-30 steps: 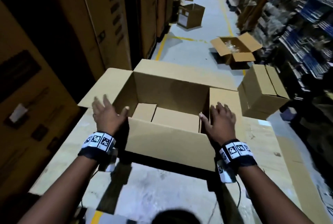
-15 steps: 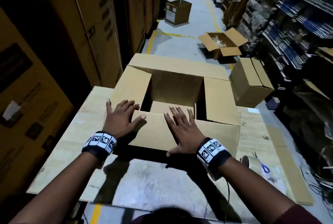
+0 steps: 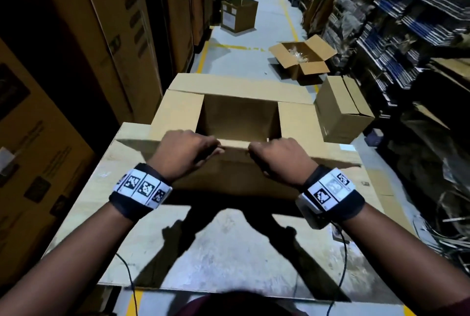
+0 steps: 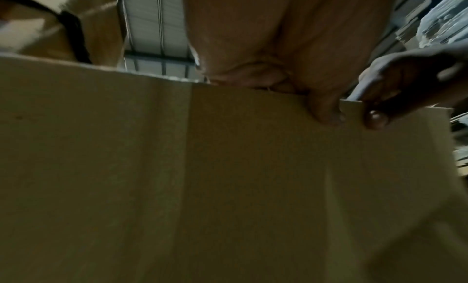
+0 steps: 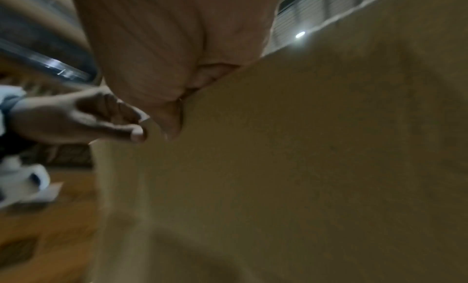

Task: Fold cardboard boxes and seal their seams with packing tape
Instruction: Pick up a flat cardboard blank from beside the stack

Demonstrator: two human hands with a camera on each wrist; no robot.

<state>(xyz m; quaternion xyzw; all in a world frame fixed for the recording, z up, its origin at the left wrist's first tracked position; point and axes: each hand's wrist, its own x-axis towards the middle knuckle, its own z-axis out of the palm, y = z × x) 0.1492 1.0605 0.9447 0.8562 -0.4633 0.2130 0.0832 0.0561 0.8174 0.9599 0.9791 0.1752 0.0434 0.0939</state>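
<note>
Box: an open cardboard box [image 3: 241, 117] of plain brown corrugated board stands on the table [image 3: 84, 203], at its far end in front of the person.
Flaps: the two side flaps lie folded in flat, the far flap leans outward, and the near flap [image 3: 229, 163] is raised, its smooth unprinted face filling both wrist views.
Left hand: the left hand [image 3: 181, 155] is clamped on the near flap's top edge, fingers curled over it, thumb on the near face.
Right hand: the right hand [image 3: 277, 156] grips the same edge just beside the left, apart from it.
Table: a pale, scuffed board top with cardboard sheets along its sides.
Surroundings: a closed box [image 3: 343, 109] sits right of the open one; beyond, an open box [image 3: 302, 60] on the grey aisle floor.
</note>
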